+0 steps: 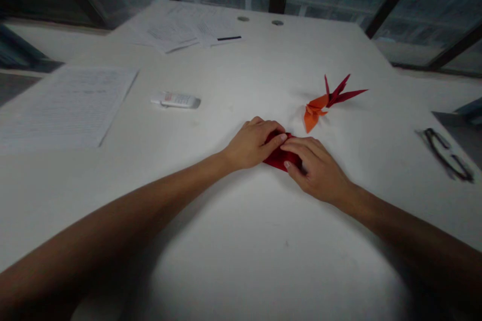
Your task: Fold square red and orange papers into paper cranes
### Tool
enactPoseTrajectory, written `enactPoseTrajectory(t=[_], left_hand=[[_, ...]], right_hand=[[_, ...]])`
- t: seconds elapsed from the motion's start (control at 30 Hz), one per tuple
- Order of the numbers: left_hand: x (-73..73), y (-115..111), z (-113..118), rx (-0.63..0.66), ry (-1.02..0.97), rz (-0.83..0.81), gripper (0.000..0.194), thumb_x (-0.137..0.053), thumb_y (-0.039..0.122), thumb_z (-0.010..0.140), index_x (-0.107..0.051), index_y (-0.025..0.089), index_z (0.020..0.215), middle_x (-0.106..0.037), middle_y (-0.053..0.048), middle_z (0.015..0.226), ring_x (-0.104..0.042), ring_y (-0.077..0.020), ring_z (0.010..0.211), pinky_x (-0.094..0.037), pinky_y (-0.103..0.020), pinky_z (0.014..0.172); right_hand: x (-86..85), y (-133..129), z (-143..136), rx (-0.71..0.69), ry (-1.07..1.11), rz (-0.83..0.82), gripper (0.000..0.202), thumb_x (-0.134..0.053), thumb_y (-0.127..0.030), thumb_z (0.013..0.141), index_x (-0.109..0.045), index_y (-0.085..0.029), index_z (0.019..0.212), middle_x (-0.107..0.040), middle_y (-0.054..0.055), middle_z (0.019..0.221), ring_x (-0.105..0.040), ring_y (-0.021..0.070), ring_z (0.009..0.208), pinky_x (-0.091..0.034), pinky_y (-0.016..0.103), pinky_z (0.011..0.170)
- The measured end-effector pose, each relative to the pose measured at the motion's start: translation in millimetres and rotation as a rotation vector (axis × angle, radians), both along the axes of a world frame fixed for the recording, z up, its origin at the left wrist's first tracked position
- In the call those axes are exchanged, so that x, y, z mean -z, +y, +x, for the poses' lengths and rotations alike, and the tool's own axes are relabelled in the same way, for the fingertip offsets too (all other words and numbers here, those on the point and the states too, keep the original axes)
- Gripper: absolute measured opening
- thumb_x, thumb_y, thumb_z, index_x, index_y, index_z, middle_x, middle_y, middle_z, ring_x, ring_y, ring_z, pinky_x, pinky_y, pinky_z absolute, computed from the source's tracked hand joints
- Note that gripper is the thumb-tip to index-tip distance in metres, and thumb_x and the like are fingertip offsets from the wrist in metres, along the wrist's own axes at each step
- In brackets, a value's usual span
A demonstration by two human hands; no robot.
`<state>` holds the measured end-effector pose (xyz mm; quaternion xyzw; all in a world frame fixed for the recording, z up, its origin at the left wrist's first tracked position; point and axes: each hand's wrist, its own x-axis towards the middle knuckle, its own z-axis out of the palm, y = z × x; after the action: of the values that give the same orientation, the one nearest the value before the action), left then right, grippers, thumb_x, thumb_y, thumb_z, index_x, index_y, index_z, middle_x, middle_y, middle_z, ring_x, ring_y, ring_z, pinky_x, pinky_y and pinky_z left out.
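Note:
A folded piece of red paper (278, 159) lies on the white table (241, 261), partly covered by both hands. My left hand (256, 144) grips its left side, thumb on top and fingers curled over the far edge. On the right side, my right hand (315, 166) holds the paper between thumb and fingers, its fingertips close to my left thumb. Just beyond my right hand stands a folded paper figure, with an orange part (313, 113) in front and pointed red parts (341, 94) behind.
A white marker-like tube (176, 100) lies left of centre. Printed sheets (71, 105) are at the left, with more papers (169, 30) and a black pen (229, 38) at the back. Black-framed glasses (446, 154) rest at the right. Windows line the far side.

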<state>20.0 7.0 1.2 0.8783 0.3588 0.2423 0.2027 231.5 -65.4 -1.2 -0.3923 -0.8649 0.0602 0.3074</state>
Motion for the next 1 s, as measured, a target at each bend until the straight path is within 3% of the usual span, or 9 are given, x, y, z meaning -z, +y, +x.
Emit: enactPoseTrajectory(t=[0.13, 0.2, 0.3, 0.43, 0.7, 0.83, 1.0], left_hand=[[-0.5, 1.2, -1.0, 0.067, 0.039, 0.036, 0.041, -0.035, 0.04, 0.109, -0.071, 0.02, 0.106, -0.074, -0.006, 0.107, -0.063, -0.0221, 0.102, -0.043, -0.04, 0.099], [-1.9, -0.4, -1.6, 0.066, 0.084, 0.049, 0.037, -0.039, 0.038, 0.108, -0.072, 0.022, 0.111, -0.072, -0.006, 0.112, -0.061, -0.0235, 0.105, -0.042, -0.041, 0.098], [-5.0, -4.4, -1.4, 0.048, 0.159, 0.077, 0.034, -0.054, 0.035, 0.1, -0.067, 0.025, 0.13, -0.069, -0.008, 0.122, -0.058, -0.0279, 0.111, -0.042, -0.043, 0.096], [-8.9, -8.4, -0.2, 0.013, 0.207, 0.082, 0.049, -0.058, 0.037, 0.096, -0.059, 0.02, 0.142, -0.069, -0.012, 0.12, -0.06, -0.0305, 0.11, -0.042, -0.046, 0.093], [-11.8, -4.9, -1.0, 0.041, 0.142, -0.001, 0.017, -0.067, 0.036, 0.091, -0.072, 0.02, 0.097, -0.07, -0.006, 0.097, -0.062, -0.0252, 0.099, -0.041, -0.038, 0.086], [-14.7, 0.5, -2.4, 0.124, 0.088, -0.149, 0.011, -0.068, 0.025, 0.087, -0.071, 0.02, 0.096, -0.069, 0.0, 0.085, -0.062, -0.0168, 0.081, -0.042, -0.031, 0.079], [-13.9, 9.2, -7.5, 0.136, -0.01, -0.275, 0.013, -0.063, 0.013, 0.081, -0.07, 0.018, 0.091, -0.064, 0.003, 0.076, -0.057, -0.0115, 0.067, -0.041, -0.024, 0.066]], right_hand=[[2.6, 4.7, 4.1, 0.29, 0.174, -0.055, 0.03, -0.067, -0.026, 0.09, -0.059, -0.024, 0.119, -0.066, 0.008, 0.103, -0.064, 0.0263, 0.094, -0.054, 0.044, 0.087], [4.2, 9.0, 6.3, 0.391, 0.191, -0.151, 0.036, -0.071, -0.032, 0.088, -0.057, -0.024, 0.12, -0.063, 0.003, 0.089, -0.063, 0.0247, 0.083, -0.053, 0.043, 0.081], [4.6, 13.7, 7.3, 0.44, 0.119, -0.214, 0.038, -0.07, -0.031, 0.087, -0.057, -0.025, 0.122, -0.064, 0.001, 0.084, -0.063, 0.0276, 0.087, -0.047, 0.049, 0.088], [2.6, 14.7, 6.8, 0.426, 0.079, -0.211, 0.032, -0.068, -0.023, 0.086, -0.062, -0.027, 0.117, -0.071, 0.002, 0.088, -0.064, 0.0297, 0.095, -0.042, 0.052, 0.093], [2.7, 13.1, 8.8, 0.246, 0.155, -0.278, 0.043, -0.072, -0.016, 0.083, -0.062, -0.028, 0.123, -0.076, 0.001, 0.094, -0.069, 0.0277, 0.096, -0.045, 0.049, 0.097], [0.9, 11.8, 7.2, 0.233, 0.088, -0.236, 0.038, -0.076, -0.017, 0.082, -0.065, -0.027, 0.117, -0.076, 0.001, 0.092, -0.067, 0.0275, 0.095, -0.044, 0.046, 0.093], [-1.0, 10.0, 5.4, 0.216, 0.002, -0.176, 0.014, -0.075, -0.02, 0.082, -0.068, -0.024, 0.092, -0.073, 0.002, 0.086, -0.064, 0.0251, 0.087, -0.042, 0.042, 0.084]])
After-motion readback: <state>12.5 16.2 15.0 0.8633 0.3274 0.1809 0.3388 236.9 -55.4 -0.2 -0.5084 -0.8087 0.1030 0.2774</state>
